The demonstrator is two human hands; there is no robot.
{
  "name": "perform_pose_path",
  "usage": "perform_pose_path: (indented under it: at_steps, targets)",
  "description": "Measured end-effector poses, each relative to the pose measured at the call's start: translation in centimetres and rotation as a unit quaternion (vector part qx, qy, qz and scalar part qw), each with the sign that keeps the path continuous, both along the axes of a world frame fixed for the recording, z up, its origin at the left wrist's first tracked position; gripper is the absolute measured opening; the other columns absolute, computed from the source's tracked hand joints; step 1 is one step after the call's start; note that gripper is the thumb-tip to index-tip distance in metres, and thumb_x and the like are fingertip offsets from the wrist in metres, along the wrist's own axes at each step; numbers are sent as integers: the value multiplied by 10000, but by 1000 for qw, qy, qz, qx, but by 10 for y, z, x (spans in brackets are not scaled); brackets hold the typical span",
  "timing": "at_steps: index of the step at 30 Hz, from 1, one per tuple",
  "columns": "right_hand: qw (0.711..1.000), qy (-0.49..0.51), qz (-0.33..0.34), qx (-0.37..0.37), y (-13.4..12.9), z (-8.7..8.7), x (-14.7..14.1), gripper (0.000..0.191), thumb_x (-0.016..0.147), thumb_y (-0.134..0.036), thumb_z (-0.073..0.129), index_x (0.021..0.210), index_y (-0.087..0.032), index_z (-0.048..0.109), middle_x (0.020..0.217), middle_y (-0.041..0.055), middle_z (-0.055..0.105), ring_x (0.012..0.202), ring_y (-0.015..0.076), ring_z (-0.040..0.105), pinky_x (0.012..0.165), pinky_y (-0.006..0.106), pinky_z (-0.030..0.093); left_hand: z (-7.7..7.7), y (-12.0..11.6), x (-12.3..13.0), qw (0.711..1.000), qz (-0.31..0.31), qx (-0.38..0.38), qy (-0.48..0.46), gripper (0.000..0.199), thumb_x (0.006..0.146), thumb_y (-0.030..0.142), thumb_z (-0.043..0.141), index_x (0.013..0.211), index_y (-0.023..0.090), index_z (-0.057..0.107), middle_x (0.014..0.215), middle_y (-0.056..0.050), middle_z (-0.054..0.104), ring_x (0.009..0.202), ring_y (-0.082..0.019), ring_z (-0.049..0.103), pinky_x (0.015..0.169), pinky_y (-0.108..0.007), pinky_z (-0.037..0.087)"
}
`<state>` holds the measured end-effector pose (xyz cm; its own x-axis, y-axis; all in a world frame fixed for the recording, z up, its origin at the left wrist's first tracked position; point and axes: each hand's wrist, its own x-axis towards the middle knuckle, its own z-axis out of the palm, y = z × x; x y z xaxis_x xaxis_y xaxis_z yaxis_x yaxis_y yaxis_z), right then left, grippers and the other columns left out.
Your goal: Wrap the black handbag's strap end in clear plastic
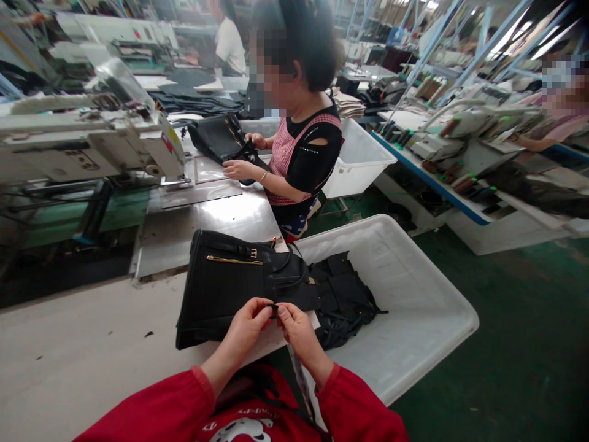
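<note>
A black bag [230, 294] with a gold zipper and a small buckle lies on its side at the table's edge. My left hand [248, 322] and my right hand [295, 325] meet in front of it, fingertips pinched on a small black piece [275, 310], probably a strap end. Whether that piece is joined to the bag cannot be made out. Beside the bag, several black pieces [340, 294] with straps lie in a white bin [414, 307] to the right.
A sewing machine [92, 144] stands at the left behind the pale table [92, 350]. Across the metal worktop [207, 221], a person [304, 147] handles another black bag [216, 138]. A second white bin [363, 156] stands behind that person.
</note>
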<state>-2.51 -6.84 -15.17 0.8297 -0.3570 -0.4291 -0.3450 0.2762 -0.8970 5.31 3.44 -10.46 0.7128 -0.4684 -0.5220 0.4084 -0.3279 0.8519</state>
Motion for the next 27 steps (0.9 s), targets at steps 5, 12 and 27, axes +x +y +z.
perform_pose_path:
  at_steps: [5,12,27]
  targets:
    - [997,22,55,54,2,2,0,480,761,-605,451,860,-138,501,585,-36,438,399,39,341,347,162,249,-11,2,4,999,2,17,-50,328,678,436,542,809,135,555,716,-15,558,685,-167,501,646,-269,389]
    - [991,30,103,75,7,7,-3,445,776,-587,427,798,-143,455,573,-36,476,394,47,385,346,160,299,-12,2,6,997,-4,49,-53,363,674,471,503,804,134,533,651,-9,532,623,-163,491,611,-277,380]
    - [984,44,111,129,12,9,-2,487,740,-635,423,830,-156,421,525,-58,447,344,47,326,329,172,238,2,8,8,999,6,13,37,450,663,587,503,713,139,500,581,9,494,548,-123,443,540,-237,324]
